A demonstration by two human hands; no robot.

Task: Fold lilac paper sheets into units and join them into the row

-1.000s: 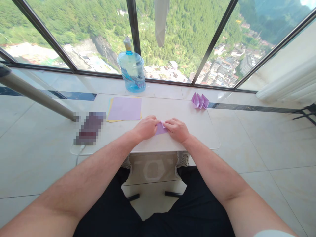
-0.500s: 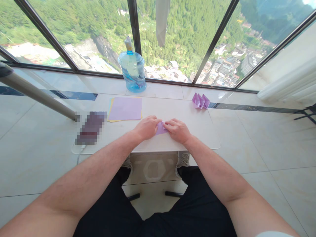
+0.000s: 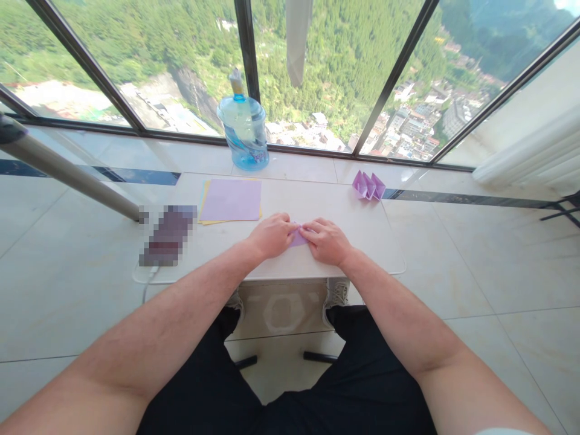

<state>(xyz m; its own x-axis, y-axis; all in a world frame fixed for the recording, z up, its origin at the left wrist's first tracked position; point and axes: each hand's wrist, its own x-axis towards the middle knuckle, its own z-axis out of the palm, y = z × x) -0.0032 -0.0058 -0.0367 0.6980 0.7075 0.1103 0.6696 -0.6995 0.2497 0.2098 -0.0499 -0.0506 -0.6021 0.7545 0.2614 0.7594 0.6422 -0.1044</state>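
Observation:
A small folded piece of purple paper [image 3: 299, 238] lies on the low white table [image 3: 362, 241] in front of me. My left hand [image 3: 270, 235] has its fingers curled and pressed on the paper's left side. Against the paper's right side my right hand [image 3: 327, 240] presses with bent fingers, its fingertips meeting those of the left. Most of the paper is hidden under both hands.
A stack of purple and yellow paper sheets [image 3: 231, 200] lies at the table's back left. Several folded purple paper shapes [image 3: 368, 185] sit at the back right corner. A blurred dark object [image 3: 168, 235] rests on the left. A blue water jug [image 3: 243, 128] stands by the window.
The small flap that stood up between my fingertips has been pressed flat. Both hands have closed in over the paper, so less of it shows.

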